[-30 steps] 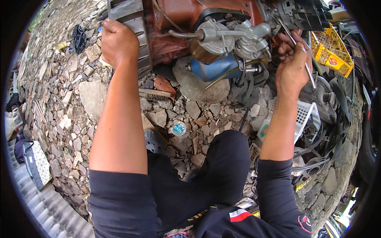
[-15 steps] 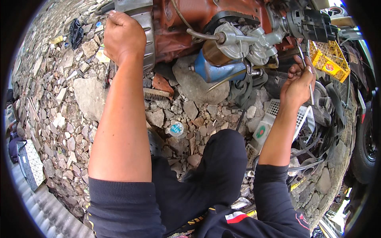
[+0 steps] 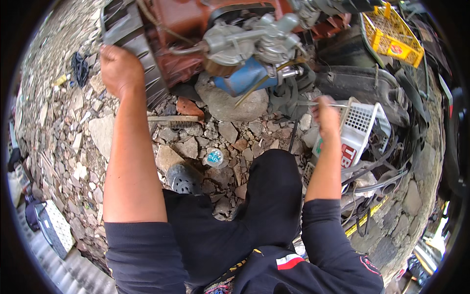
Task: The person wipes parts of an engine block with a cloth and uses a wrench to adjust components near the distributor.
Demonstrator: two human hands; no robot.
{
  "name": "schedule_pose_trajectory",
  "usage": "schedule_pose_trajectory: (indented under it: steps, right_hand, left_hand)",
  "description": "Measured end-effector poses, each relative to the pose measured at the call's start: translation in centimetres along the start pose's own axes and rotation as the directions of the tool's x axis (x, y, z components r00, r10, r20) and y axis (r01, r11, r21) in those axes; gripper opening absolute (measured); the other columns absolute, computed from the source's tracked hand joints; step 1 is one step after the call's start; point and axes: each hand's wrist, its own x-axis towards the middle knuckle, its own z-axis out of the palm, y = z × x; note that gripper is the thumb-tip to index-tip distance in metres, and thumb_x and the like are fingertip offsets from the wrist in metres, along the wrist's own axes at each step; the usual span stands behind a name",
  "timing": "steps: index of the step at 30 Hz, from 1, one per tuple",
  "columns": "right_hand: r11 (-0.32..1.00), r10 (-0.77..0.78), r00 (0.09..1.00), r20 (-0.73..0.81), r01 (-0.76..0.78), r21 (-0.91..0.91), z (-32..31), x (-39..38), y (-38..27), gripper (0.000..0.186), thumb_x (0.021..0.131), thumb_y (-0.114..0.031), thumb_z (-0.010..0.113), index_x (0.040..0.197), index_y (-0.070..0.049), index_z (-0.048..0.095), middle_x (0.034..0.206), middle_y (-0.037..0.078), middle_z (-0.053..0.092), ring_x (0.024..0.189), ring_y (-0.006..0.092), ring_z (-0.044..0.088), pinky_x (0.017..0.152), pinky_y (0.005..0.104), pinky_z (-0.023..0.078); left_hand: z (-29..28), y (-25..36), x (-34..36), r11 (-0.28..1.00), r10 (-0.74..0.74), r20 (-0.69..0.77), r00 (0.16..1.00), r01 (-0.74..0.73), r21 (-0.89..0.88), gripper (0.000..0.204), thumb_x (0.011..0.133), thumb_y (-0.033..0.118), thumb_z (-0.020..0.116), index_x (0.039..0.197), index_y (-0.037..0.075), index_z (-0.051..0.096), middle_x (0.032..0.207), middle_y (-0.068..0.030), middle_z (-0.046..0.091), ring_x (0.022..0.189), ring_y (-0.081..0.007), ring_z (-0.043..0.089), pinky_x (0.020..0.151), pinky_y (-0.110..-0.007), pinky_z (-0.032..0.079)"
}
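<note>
A red-brown engine block (image 3: 181, 24) lies across the top, with a ribbed grey metal housing (image 3: 128, 30) at its left end. My left hand (image 3: 122, 71) is closed at this housing's outer edge, its fingertips mostly hidden. Grey cast-metal pump parts (image 3: 232, 44) and a blue cylindrical filter (image 3: 242, 78) stick out from the engine's near side. To their right, my right hand (image 3: 325, 115), blurred, is closed around a thin metal rod-like tool (image 3: 339, 105). The tool lies roughly crosswise, apart from the engine, near a white plastic basket (image 3: 364, 117).
Broken stone covers the ground. A large flat stone (image 3: 230, 103) lies under the filter, beside a wooden-backed brush (image 3: 178, 120) and a clear plastic cup (image 3: 214, 158). A yellow crate (image 3: 391, 36), black hoses (image 3: 362, 171) and a dark metal pan (image 3: 362, 85) crowd the right.
My right hand has moved away from the engine, nearer to me and leftward, and the tool has swung from upright to crosswise. The view has shifted; my left hand stays at the housing.
</note>
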Motion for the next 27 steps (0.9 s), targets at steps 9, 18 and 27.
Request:
schedule_pose_trajectory:
  steps: [9, 18, 27]
  right_hand:
    - [0.819, 0.417, 0.831, 0.368, -0.169, -0.548, 3.0, 5.5, 11.6, 0.022, 0.078, -0.023, 0.063, 0.082, -0.001, 0.061, 0.063, 0.005, 0.059, 0.044, 0.0144, 0.049, 0.037, 0.0291, 0.037]
    - [0.809, -0.129, 0.992, -0.003, 0.104, -0.578, 4.1, 7.8, 9.5, 0.033, 0.076, -0.027, 0.063, 0.101, -0.006, 0.066, 0.105, 0.021, 0.064, 0.105, 0.0346, 0.059, 0.088, 0.0395, 0.046]
    - [0.686, -0.015, 1.000, 0.010, 0.003, 0.728, -1.9, 6.8, -3.4, 0.026, 0.084, -0.020, 0.045, 0.092, -0.001, 0.061, 0.090, 0.013, 0.066, 0.085, 0.0268, 0.063, 0.081, 0.0370, 0.049]
  left_hand:
    - [0.4, 0.4, -0.1, 1.000, 0.006, 0.009, 1.000, -0.006, -0.007, 0.063, 0.093, 0.047, 0.021, 0.117, 0.002, 0.059, 0.114, -0.0267, 0.058, 0.108, -0.0457, 0.051, 0.093, -0.048, 0.040]
    - [0.2, 0.7, -0.5, 1.000, 0.010, -0.002, 1.000, -0.010, -0.004, 0.062, 0.094, 0.045, 0.022, 0.116, 0.001, 0.058, 0.113, -0.0282, 0.058, 0.108, -0.0462, 0.051, 0.093, -0.049, 0.040]
    - [0.3, 0.0, 0.1, 0.999, -0.001, -0.035, 0.999, 0.002, 0.039, 0.060, 0.093, 0.046, 0.022, 0.111, 0.005, 0.062, 0.108, -0.0264, 0.060, 0.104, -0.0472, 0.053, 0.090, -0.050, 0.041]
